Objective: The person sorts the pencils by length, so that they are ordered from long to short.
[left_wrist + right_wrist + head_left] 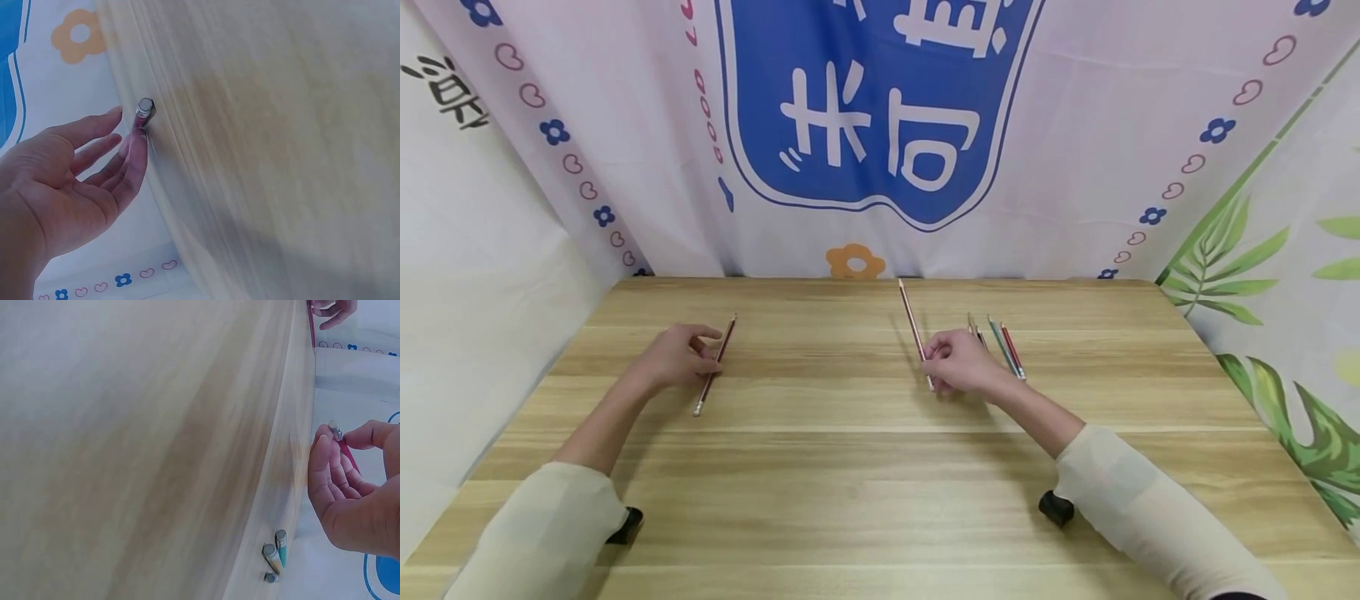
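Observation:
At the left of the table, a dark red pencil [727, 336] lies slanted, its metal-capped end [144, 107] facing me. My left hand [681, 357] is beside it with fingers loosely bent; a fingertip touches the pencil, while another stands apart from it in the left wrist view. Right of the middle, my right hand [958, 362] pinches a red-and-white striped pencil [912, 317] near its capped end, between thumb and fingers. That pencil's far tip is raised above its shadow. In the right wrist view the fingers [320, 469] are curled about its capped end.
Just right of my right hand lie a teal pencil [1002, 343], a red pencil [1012, 348] and others partly hidden by the hand. The wooden table [820, 492] ends at a printed curtain [775, 242]. Black devices [1057, 507] sit under both sleeves.

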The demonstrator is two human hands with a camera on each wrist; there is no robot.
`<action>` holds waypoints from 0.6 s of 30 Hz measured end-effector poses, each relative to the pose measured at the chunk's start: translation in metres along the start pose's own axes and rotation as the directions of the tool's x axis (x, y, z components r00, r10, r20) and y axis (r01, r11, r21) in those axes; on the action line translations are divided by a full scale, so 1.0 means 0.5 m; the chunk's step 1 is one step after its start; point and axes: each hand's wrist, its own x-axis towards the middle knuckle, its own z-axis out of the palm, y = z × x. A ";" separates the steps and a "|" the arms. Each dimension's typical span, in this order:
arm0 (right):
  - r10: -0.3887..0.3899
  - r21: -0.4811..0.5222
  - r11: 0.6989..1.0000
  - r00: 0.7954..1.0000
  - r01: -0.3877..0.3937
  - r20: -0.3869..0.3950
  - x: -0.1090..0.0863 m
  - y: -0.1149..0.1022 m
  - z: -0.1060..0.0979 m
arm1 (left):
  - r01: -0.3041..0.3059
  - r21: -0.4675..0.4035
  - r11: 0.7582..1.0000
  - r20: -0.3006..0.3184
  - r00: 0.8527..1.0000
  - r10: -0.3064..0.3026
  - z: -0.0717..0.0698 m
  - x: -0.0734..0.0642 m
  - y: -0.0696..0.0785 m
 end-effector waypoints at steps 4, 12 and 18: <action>0.002 0.023 1.000 1.000 -0.002 0.015 0.003 -0.003 0.003 | 0.035 -0.060 0.998 0.025 0.999 -0.033 -0.003 0.003 -0.004; 0.017 0.026 1.000 1.000 -0.017 0.008 0.007 -0.015 0.013 | 0.021 -0.101 0.995 0.022 1.000 -0.019 -0.004 0.009 -0.020; 0.033 0.054 0.998 0.999 -0.034 0.013 0.013 -0.023 0.020 | 0.021 -0.164 0.986 0.049 0.999 -0.013 -0.004 0.010 -0.024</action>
